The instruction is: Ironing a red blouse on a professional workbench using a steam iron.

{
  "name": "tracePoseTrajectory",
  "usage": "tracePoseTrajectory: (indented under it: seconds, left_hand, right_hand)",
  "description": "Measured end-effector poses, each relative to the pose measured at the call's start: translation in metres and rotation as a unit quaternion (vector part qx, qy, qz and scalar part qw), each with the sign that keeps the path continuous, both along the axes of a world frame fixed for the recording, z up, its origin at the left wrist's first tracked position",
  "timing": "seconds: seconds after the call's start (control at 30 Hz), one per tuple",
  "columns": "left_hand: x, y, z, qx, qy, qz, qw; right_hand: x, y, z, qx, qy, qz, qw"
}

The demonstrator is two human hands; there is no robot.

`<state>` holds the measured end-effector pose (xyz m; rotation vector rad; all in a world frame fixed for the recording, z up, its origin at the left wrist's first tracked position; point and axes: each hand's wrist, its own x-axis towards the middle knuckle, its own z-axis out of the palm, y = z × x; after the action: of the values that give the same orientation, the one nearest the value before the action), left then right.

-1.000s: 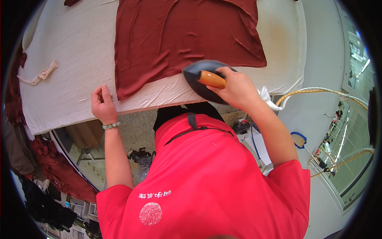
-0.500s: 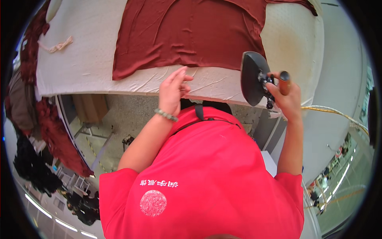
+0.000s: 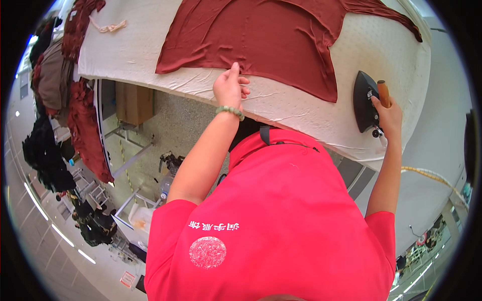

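Clearly, the gap between iron and cloth is what matters from where I stand. The right hand (image 3: pixel 390 116) is wrapped around the upright wooden handle (image 3: pixel 383 94) of a black iron (image 3: pixel 362 103) at the right end of the padded desk (image 3: pixel 396 60). Its body points from near to far; whether it rests on the white cover or hangs just above, I can't tell. Off to its left lies the dark-red satiny garment (image 3: pixel 266 45), spread flat, its near hem running left to right and slanting nearer toward the right corner. That corner is the part closest to the iron, apart from it, with bare cover between. The body of the garment reaches away past my view, so its full long axis is unclear, and one sleeve (image 3: pixel 384 11) trails off far right. The left hand (image 3: pixel 230 92) is nearer the cloth: fingers half curled, one fingertip at the middle of the hem. Whether it pinches the fabric, I can't make out.
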<state>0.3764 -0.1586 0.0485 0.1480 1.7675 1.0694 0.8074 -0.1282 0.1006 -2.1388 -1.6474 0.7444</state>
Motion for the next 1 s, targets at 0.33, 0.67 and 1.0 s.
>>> tracePoseTrajectory:
  seconds: [0.33,0.67,1.0]
  left_hand:
    - [-0.005,-0.001,-0.003,0.052,-0.007,-0.009,0.999]
    - [-0.006,0.001,-0.017,0.090,-0.037,0.059,0.994]
    - [0.000,0.000,-0.018,0.064,0.024,0.049,0.996]
  right_hand:
    - [0.012,0.037,-0.003,-0.095,-0.008,-0.079,0.992]
    - [0.010,0.045,0.000,-0.090,-0.087,-0.036,0.992]
    - [0.010,0.044,-0.009,-0.072,-0.088,-0.050,0.992]
